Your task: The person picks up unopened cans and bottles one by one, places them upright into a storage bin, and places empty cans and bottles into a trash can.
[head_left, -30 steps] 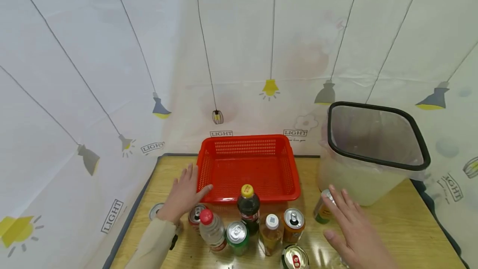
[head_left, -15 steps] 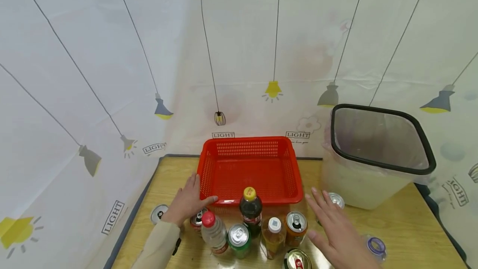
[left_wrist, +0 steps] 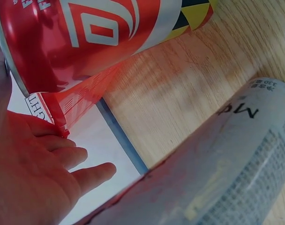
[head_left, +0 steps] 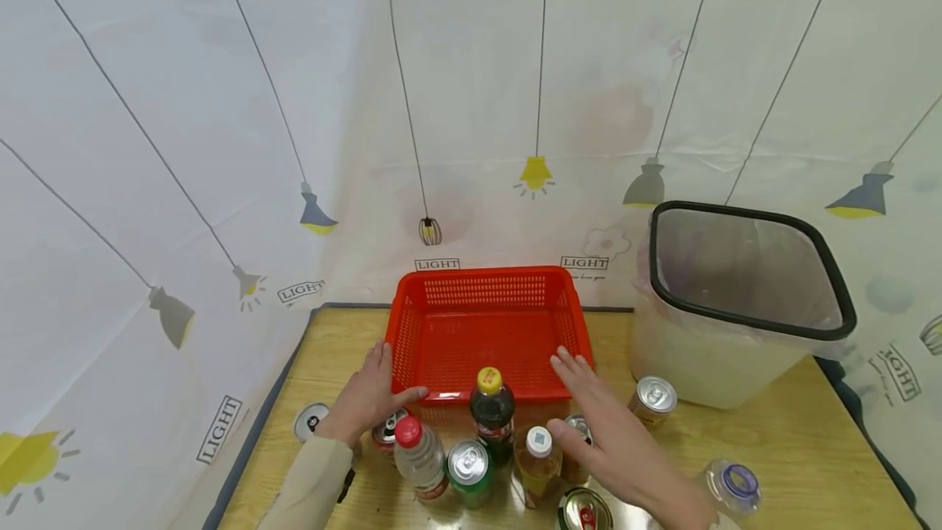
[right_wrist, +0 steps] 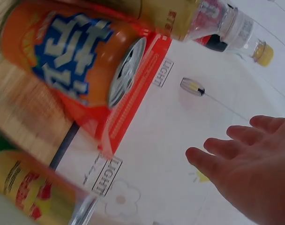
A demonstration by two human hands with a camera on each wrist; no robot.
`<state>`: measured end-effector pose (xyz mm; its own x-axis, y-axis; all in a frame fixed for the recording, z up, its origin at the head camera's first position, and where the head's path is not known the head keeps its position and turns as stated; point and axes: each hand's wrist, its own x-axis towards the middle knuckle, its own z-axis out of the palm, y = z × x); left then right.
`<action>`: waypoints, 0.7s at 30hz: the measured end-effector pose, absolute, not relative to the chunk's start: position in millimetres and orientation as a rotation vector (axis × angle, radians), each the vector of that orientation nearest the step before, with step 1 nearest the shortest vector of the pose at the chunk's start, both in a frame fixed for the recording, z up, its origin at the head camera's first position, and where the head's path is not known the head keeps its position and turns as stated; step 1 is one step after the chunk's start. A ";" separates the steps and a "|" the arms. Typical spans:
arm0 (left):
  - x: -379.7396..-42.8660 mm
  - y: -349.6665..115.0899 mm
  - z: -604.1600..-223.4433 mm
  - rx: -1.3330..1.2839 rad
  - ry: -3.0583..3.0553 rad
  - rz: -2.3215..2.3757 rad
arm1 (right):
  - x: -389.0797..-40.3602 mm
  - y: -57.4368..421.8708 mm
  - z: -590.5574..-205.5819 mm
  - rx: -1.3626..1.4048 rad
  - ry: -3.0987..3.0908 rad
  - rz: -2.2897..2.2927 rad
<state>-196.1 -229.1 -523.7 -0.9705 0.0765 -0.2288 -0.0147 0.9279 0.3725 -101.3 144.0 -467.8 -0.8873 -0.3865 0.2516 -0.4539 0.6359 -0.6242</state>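
Observation:
My left hand (head_left: 364,399) is at the left front corner of a red plastic basket (head_left: 478,342), fingers extended along its side and thumb over the front rim. Whether it presses the rim cannot be told. Below it stand a red can (left_wrist: 95,28) and a pale can (left_wrist: 217,164). My right hand (head_left: 611,440) hovers, fingers straight, near the basket's right front corner, above an orange soda can (right_wrist: 77,51). Nothing is in it. Before the basket stand a cola bottle (head_left: 493,415) with a yellow cap, a white-capped bottle (head_left: 537,469), a red-capped clear bottle (head_left: 421,456) and a green can (head_left: 469,469).
A bin (head_left: 706,366) with a black rim and clear liner stands at the right. Beside it is a can (head_left: 653,401); nearer lies a clear bottle (head_left: 732,487) with a purple neck. A gold-topped can (head_left: 584,509) is at the front. A printed white cloth hangs behind.
My right hand has moved left, from near the can by the bin to the basket's right front corner. My left hand has come down slightly at the basket's left corner.

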 end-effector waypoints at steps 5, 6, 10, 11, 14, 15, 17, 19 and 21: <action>-196.3 -228.8 -522.8 0.047 2.847 0.561 | -114.2 119.2 -463.6 0.704 -2.829 1.204; -196.4 -228.7 -522.9 0.049 2.847 0.562 | -116.7 114.8 -462.5 0.686 -2.858 1.224; -196.7 -228.7 -523.4 0.053 2.848 0.571 | -126.8 100.0 -459.3 0.627 -2.947 1.332; -196.6 -228.6 -523.3 0.054 2.849 0.577 | -129.2 97.0 -458.9 0.619 -2.957 1.357; -196.2 -228.7 -523.0 0.056 2.848 0.590 | -136.5 89.3 -459.1 0.619 -2.965 1.424; -196.2 -228.7 -523.0 0.057 2.847 0.594 | -138.9 87.3 -459.8 0.626 -2.965 1.447; -195.8 -228.9 -522.8 0.060 2.845 0.600 | -143.4 83.2 -461.4 0.644 -2.970 1.484; -195.6 -229.3 -522.9 0.058 2.842 0.598 | -147.5 79.6 -463.5 0.663 -2.983 1.523; -195.6 -229.4 -522.8 0.055 2.839 0.598 | -151.3 76.7 -465.9 0.684 -2.994 1.553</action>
